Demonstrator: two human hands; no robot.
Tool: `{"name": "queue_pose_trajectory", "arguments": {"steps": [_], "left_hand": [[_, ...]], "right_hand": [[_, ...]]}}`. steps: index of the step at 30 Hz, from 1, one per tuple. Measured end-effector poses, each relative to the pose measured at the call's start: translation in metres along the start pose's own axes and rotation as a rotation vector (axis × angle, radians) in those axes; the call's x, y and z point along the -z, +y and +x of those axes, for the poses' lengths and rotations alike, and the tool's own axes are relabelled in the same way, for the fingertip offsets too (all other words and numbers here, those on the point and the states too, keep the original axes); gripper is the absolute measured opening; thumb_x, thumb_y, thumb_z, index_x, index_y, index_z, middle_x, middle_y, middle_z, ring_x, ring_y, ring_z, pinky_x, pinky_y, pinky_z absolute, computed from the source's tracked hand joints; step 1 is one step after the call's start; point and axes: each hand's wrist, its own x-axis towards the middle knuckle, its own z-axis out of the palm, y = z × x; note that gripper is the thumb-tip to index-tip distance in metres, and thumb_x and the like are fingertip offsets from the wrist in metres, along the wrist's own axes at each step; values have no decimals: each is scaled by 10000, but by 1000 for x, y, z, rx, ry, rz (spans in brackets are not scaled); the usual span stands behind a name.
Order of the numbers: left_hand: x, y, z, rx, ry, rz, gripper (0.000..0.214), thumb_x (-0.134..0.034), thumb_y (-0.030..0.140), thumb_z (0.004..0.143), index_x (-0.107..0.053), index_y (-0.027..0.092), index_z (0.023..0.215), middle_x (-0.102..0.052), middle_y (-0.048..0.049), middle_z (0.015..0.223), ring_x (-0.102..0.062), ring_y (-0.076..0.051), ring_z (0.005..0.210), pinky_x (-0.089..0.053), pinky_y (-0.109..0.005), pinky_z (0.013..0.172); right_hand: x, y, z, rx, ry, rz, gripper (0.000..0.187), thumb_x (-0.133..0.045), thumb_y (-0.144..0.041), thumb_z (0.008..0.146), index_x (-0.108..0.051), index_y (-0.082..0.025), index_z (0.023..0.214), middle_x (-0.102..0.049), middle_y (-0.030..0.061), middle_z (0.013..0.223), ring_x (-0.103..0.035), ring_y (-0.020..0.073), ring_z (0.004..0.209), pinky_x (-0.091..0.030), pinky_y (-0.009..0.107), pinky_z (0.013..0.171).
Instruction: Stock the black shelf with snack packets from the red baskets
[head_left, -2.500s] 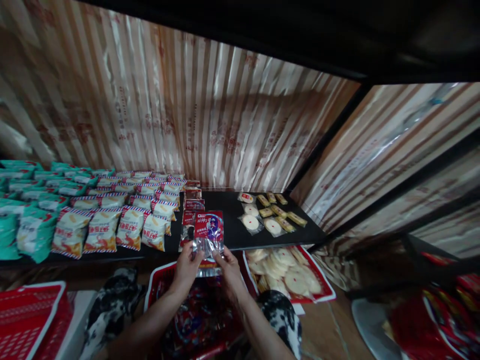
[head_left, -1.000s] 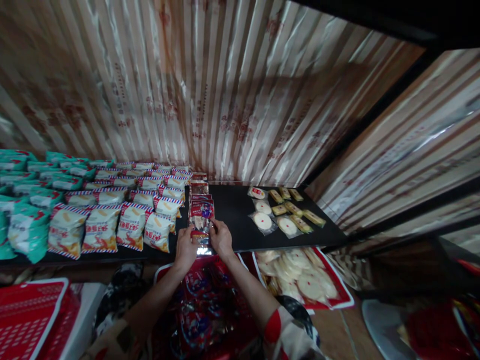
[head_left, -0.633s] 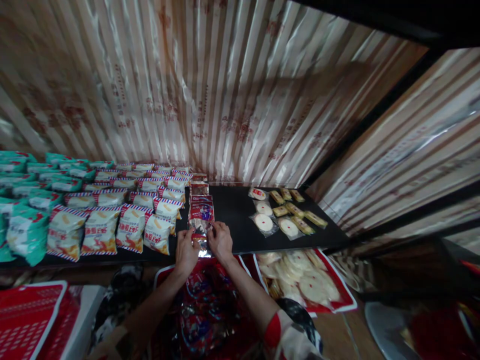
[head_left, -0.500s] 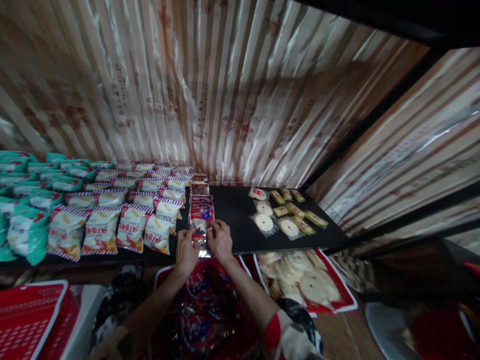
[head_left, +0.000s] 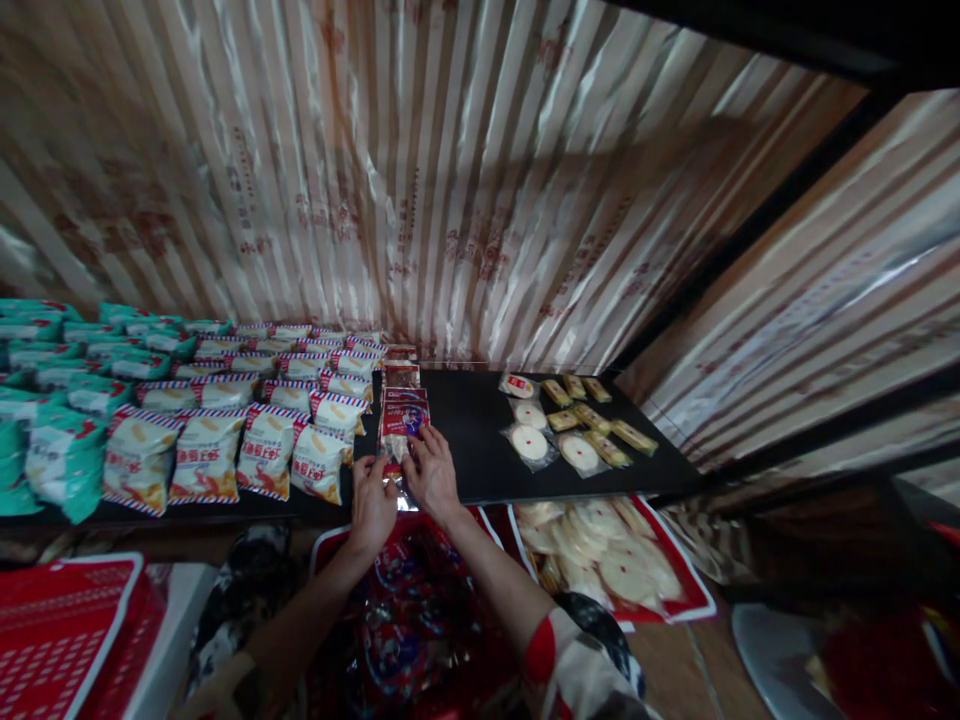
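A red snack packet [head_left: 396,420] with a blue patch lies at the front of a row of similar packets on the black shelf [head_left: 474,440]. My left hand [head_left: 373,508] is at the packet's left edge near the shelf front, fingers curled and seemingly pinching its lower part. Over the packet's right side rests my right hand [head_left: 433,474], with its fingers stretched out flat on the wrapper. Part of the packet is hidden under both hands. Below my forearms, a red basket [head_left: 321,545] with a white rim holds more of these packets.
White and red snack bags [head_left: 206,455] stand in rows to the left, with green bags [head_left: 66,460] beyond them. Round white packaged crackers [head_left: 529,441] and small yellow packets [head_left: 632,437] lie at right. Another basket [head_left: 697,598] of crackers sits below. Striped sheeting [head_left: 450,200] hangs behind.
My right hand has shifted up and slightly left, its fingers now spread across the packet rather than gripping its edge. My left hand has stayed at nearly the same place.
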Motion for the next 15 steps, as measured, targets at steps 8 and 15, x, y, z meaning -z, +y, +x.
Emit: {"name": "queue_pose_trajectory", "arguments": {"steps": [8,15], "left_hand": [[2,0,-3,36,0,-10,392,-486,30,711,-612,127,1069,-463,-107,1101,-559,-189,957,-476,-386,936],[1,-2,-4,16,-4,-44,404,-483,25,705,-608,120,1077,-462,-116,1103,-541,-203,998,-493,-392,908]], "right_hand": [[0,-9,8,32,-136,-52,477,-497,-371,848,-521,-168,1279,-424,119,1410,-283,267,1342,-300,420,1049],[-1,-14,7,62,-168,-94,432,-477,-319,858,-524,-229,1277,-375,95,1446,-240,287,1358,-298,446,1033]]}}
